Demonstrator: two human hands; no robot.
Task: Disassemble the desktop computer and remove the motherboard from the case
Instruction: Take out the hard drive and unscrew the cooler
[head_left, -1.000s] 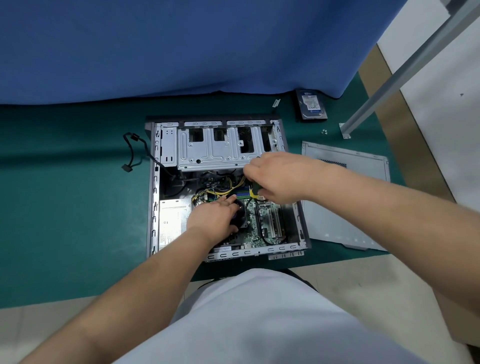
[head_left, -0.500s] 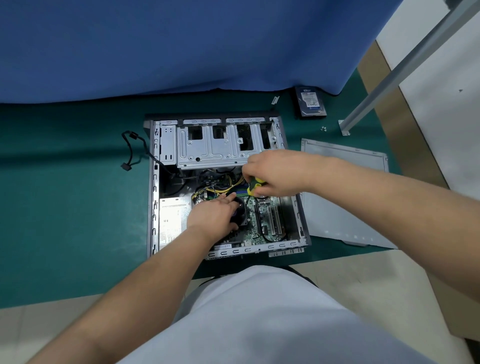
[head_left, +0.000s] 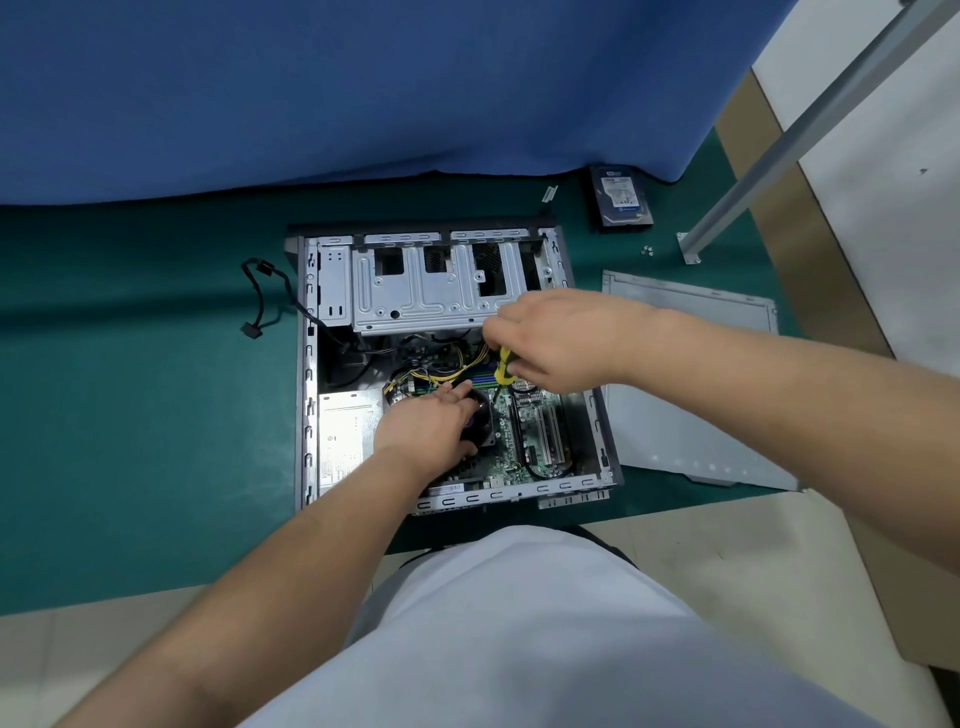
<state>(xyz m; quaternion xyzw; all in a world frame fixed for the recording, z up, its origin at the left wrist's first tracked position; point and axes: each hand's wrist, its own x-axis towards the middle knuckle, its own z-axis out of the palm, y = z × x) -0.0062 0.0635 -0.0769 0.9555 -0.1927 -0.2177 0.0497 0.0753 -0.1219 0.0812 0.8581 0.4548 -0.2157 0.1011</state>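
Case (head_left: 306, 364) lies open on its side on the green mat (head_left: 130, 415), the motherboard (head_left: 511, 441) still seated in its floor beside the power supply (head_left: 345, 441). The removed side panel (head_left: 685, 374) lies just right of the case, a hard drive (head_left: 621, 196) sits at the far edge near the blue curtain (head_left: 363, 78), and a loose black cable (head_left: 265, 296) trails out on the left. The left hand (head_left: 431, 421) rests on the black cooler fan (head_left: 480, 421), fingers fairly straight, apparently steadying it. The right hand (head_left: 556, 338) grips a yellow-handled screwdriver (head_left: 503, 366), its tip pointing down beside the fan. The likely risk is a slip: if the tip jumps out of the screw head, it could gouge the board or the memory slots (head_left: 478, 376) close by. A freed screw could also drop among the yellow wires (head_left: 441, 371), and the cooler may tilt once one corner is loose
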